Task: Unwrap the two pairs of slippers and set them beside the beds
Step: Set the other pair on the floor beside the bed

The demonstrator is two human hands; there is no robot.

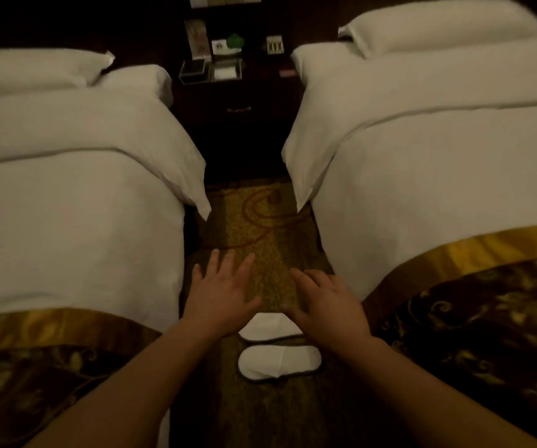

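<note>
Slippers (280, 362), long axes crosswise between left bed (66, 221) and right bed (438, 173); left hand (225, 295), right hand (328, 302) splayed, empty.

No text legible; nightstand (238, 124) cards (274, 44) too blurred.

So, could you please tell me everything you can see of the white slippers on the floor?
The white slippers are a flat, soft-looking pair with dark edging, no wrapper visible. They lie crosswise, side by side, on the patterned carpet between the beds. The farther one is partly hidden by the left hand and right hand.
</note>
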